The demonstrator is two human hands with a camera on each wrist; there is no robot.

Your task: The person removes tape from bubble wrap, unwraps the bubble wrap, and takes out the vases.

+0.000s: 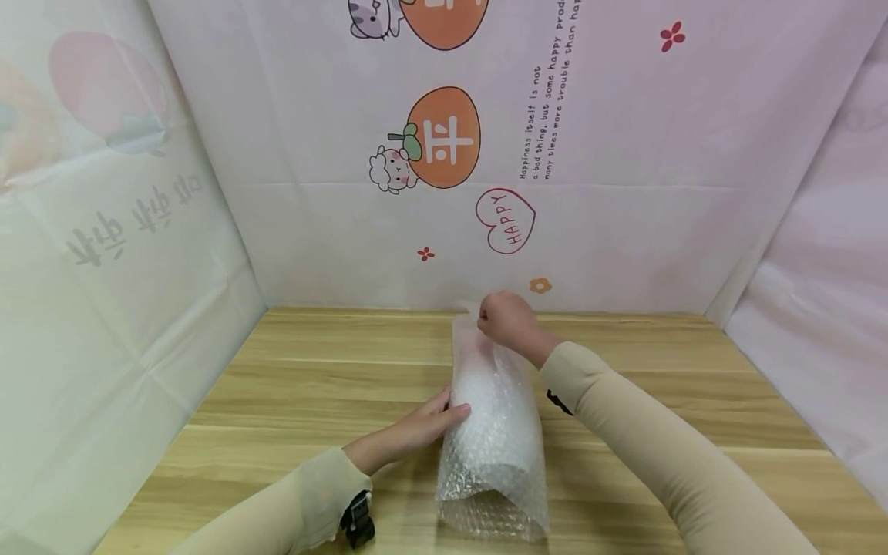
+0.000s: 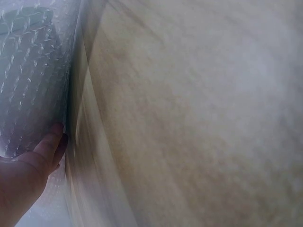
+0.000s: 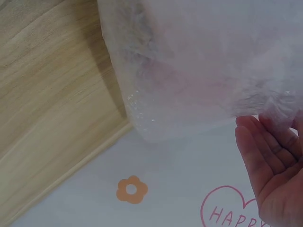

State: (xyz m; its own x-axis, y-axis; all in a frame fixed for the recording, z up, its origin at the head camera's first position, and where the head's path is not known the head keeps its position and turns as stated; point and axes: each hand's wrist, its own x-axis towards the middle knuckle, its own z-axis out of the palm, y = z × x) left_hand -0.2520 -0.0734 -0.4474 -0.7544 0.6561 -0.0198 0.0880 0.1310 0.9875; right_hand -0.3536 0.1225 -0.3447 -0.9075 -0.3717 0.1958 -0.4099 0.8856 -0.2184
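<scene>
White printed cloth (image 1: 312,154) rises behind the far edge of a wood-grain tabletop (image 1: 333,385). Two beige sleeves reach in over the tabletop, the right sleeve (image 1: 659,439) from beyond its near right corner and the left sleeve (image 1: 277,501) from the near left. Between them lies a long piece of clear bubble wrap (image 1: 496,435), midway between the tabletop's left and right edges. It runs from the far edge toward the near edge, its near end gaping and rounded; what is inside is too hazy to tell.

The two hands are well apart, both on the wrap. The right hand (image 1: 509,320) is at the wrap's far end, by the tabletop's far edge — fingers curled, a bunched bit of the film pinched against the thumb. The left hand (image 1: 423,424) is partway down the side facing the tabletop's left edge: its thumb lies over the top, its fingers extended and pressed along the side, not clenched.

A red heart outline (image 1: 506,221) shows on the cloth above the far edge. A black strap (image 1: 357,520) sits at the left cuff — another dark piece (image 1: 558,402) at the right — and a small orange flower (image 1: 540,286) is printed just beyond the far edge.
</scene>
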